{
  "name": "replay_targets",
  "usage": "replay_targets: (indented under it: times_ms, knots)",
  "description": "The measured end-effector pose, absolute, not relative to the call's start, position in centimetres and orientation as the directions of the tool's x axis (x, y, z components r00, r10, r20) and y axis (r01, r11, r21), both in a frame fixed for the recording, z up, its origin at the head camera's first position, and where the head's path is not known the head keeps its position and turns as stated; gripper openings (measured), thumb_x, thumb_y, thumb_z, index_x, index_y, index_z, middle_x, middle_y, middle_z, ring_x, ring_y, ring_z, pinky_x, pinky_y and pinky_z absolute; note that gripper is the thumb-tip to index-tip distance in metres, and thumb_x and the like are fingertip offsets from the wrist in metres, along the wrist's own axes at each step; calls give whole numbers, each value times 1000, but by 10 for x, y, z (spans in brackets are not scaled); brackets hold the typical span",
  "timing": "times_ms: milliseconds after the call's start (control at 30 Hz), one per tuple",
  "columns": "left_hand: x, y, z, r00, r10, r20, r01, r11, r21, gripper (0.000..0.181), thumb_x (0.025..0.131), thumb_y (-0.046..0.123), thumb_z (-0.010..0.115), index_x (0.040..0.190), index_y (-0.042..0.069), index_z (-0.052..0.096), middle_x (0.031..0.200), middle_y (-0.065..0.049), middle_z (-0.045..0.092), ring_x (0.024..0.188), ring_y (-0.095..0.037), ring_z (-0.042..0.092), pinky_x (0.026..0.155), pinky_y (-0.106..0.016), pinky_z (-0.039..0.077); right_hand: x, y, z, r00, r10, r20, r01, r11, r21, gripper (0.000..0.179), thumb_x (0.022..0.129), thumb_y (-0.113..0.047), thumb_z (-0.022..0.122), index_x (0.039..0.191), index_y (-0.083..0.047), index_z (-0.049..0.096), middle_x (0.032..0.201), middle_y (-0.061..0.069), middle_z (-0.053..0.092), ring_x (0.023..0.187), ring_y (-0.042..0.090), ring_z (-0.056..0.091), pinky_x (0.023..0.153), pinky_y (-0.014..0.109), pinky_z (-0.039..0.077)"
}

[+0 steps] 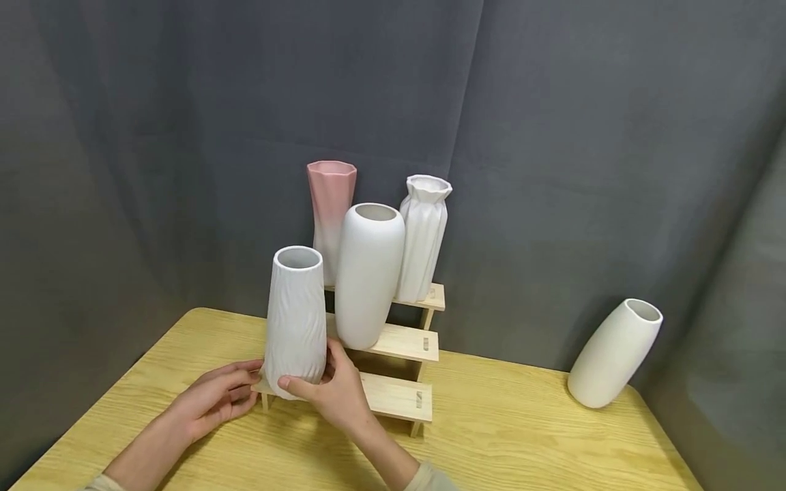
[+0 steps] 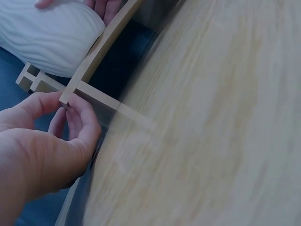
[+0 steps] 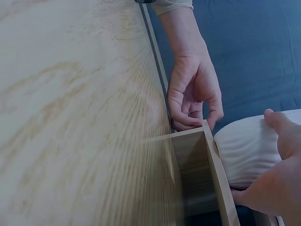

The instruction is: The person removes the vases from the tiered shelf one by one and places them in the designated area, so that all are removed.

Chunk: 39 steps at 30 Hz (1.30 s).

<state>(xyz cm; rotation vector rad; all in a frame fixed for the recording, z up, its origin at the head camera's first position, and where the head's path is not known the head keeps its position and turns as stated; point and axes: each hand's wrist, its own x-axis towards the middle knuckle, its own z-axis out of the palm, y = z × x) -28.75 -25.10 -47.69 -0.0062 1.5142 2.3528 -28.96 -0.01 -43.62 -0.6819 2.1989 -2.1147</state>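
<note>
A white vase with a wavy ribbed surface (image 1: 297, 320) stands at the left end of the lowest step of a wooden tiered stand (image 1: 399, 397). My right hand (image 1: 344, 395) grips the vase low down, thumb across its front and fingers round its right side. To the left, my left hand (image 1: 215, 399) pinches the end of that lowest step between thumb and fingers; the left wrist view shows this board end (image 2: 70, 92) up close. In the right wrist view the vase's base (image 3: 249, 146) sits against the step's board, and part of it is hidden by my right hand.
A smooth white vase (image 1: 370, 279) occupies the middle step. On the top step are a pink-to-white vase (image 1: 331, 198) and a pleated white vase (image 1: 422, 239). Another white vase (image 1: 614, 354) stands at the table's right. Grey curtains (image 1: 552, 170) hang behind the wooden table (image 1: 491, 436).
</note>
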Motion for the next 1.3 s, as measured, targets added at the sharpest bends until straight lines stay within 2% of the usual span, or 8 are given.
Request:
replay_targets:
  times_ms: [200, 500, 700, 900, 1100, 1300]
  knots:
    - [-286, -251, -480, -947, 263, -183, -275, -373, 886, 26, 102, 3, 58, 121, 15, 69, 121, -7, 60, 97, -14, 59, 86, -29, 55, -291, 0, -438, -907, -325, 268, -281, -7, -960, 74, 80, -21, 90, 142, -17, 49, 129, 0, 60, 115, 17, 61, 98, 38, 50]
    - [-282, -251, -489, -953, 220, -211, -281, -371, 885, 31, 101, 3, 59, 131, 10, 64, 122, -10, 58, 97, -15, 57, 86, -30, 55, -295, 0, -447, -909, -325, 260, -283, 25, -959, 71, 75, -22, 94, 135, -17, 56, 119, -3, 66, 104, 14, 66, 89, 33, 55]
    - [-281, -251, -491, -953, 224, -203, -275, -365, 889, 41, 101, 4, 59, 141, 4, 55, 123, -10, 58, 97, -14, 58, 86, -29, 55, -295, 0, -452, -908, -304, 287, -306, 14, -952, 69, 73, -22, 96, 131, -19, 59, 115, -4, 69, 102, 14, 68, 86, 33, 57]
    - [-282, -247, -489, -957, 208, -203, -269, -366, 891, 45, 100, 2, 60, 144, 2, 51, 122, -11, 56, 89, -13, 55, 85, -29, 55, -295, 2, -451, -905, -289, 313, -323, -14, -946, 69, 72, -19, 96, 131, -20, 60, 116, -2, 69, 103, 16, 68, 88, 37, 57]
    - [-283, -244, -482, -964, 186, -188, -244, -350, 905, 52, 100, 4, 60, 150, -1, 44, 126, -12, 55, 96, -15, 57, 85, -30, 55, -294, 4, -444, -904, -279, 324, -332, -20, -943, 70, 72, -20, 97, 132, -19, 60, 116, -1, 70, 103, 16, 68, 88, 39, 57]
    - [-281, -245, -480, -963, 187, -193, -248, -339, 907, 56, 101, 4, 59, 153, -2, 38, 127, -12, 53, 96, -14, 56, 85, -29, 55, -291, 3, -441, -909, -275, 314, -323, -14, -946, 70, 72, -21, 97, 131, -19, 61, 115, -1, 70, 103, 16, 68, 86, 34, 57]
